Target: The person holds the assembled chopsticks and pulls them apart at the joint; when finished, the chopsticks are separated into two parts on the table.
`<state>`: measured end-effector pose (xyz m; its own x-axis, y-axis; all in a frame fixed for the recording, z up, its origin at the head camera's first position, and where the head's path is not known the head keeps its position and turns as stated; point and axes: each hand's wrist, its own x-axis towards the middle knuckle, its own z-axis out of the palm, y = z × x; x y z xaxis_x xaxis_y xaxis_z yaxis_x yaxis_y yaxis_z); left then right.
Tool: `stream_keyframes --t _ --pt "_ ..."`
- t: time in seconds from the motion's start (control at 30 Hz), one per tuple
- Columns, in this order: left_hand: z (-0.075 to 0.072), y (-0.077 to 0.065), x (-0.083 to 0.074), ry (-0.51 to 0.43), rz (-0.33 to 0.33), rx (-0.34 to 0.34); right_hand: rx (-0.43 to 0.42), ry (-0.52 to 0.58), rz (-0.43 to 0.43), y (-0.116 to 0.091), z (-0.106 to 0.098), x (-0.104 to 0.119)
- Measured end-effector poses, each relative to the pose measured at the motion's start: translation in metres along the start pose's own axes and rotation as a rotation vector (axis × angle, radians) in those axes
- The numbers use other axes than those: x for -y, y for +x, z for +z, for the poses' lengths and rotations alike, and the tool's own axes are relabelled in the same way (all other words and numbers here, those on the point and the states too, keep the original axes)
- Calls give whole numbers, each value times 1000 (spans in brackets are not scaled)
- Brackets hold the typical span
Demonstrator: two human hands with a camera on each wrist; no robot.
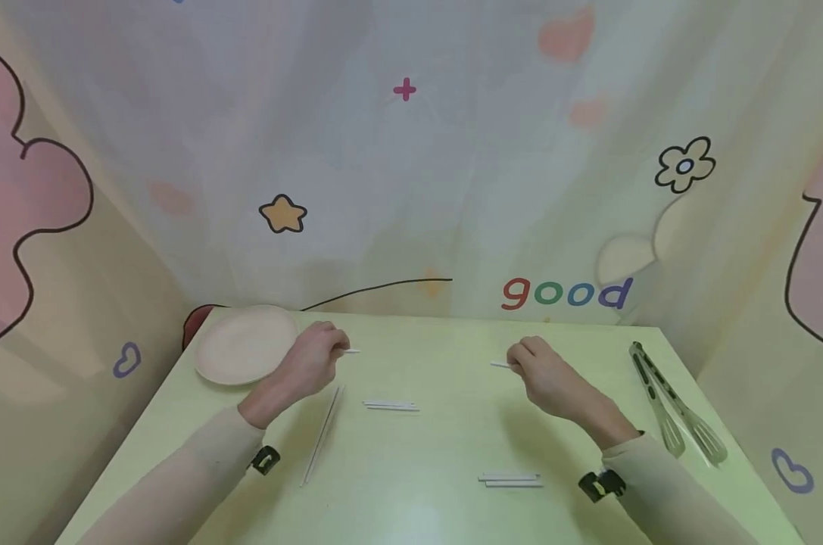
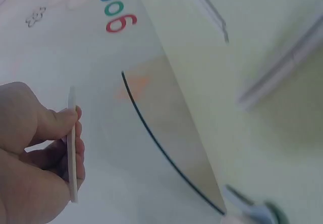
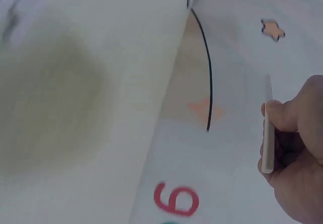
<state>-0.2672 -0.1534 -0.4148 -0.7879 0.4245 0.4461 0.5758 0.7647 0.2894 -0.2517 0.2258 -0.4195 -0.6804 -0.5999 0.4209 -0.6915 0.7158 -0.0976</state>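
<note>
In the head view my left hand [image 1: 318,356] is raised over the table's left half. It pinches a short white stick [image 2: 72,153], with the thumb on one side and curled fingers on the other in the left wrist view. My right hand [image 1: 543,375], over the right half, pinches a similar short white stick [image 3: 268,138] between thumb and fingers. On the table between the arms lies a small bundle of white sticks [image 1: 391,406]. Closer to me, a second bundle of white sticks [image 1: 510,481] lies beside my right forearm. Two long thin sticks [image 1: 322,435] lie slanted by my left forearm.
A pale round plate [image 1: 244,344] sits at the back left corner, partly behind my left hand. Metal tongs with slotted ends [image 1: 677,405] lie along the right edge of the pale table [image 1: 411,454]. A printed curtain [image 1: 411,189] surrounds the back and sides.
</note>
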Motion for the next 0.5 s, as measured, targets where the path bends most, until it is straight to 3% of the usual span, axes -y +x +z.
stream_keyframes --t 0.17,0.3,0.5 --pt "1 5 -7 -52 41 55 11 18 -90 9 5 9" --pt "4 6 -14 -60 16 45 17 0 -84 9 3 10" --pt "9 9 -16 -71 47 43 29 0 -81 10 -3 10"
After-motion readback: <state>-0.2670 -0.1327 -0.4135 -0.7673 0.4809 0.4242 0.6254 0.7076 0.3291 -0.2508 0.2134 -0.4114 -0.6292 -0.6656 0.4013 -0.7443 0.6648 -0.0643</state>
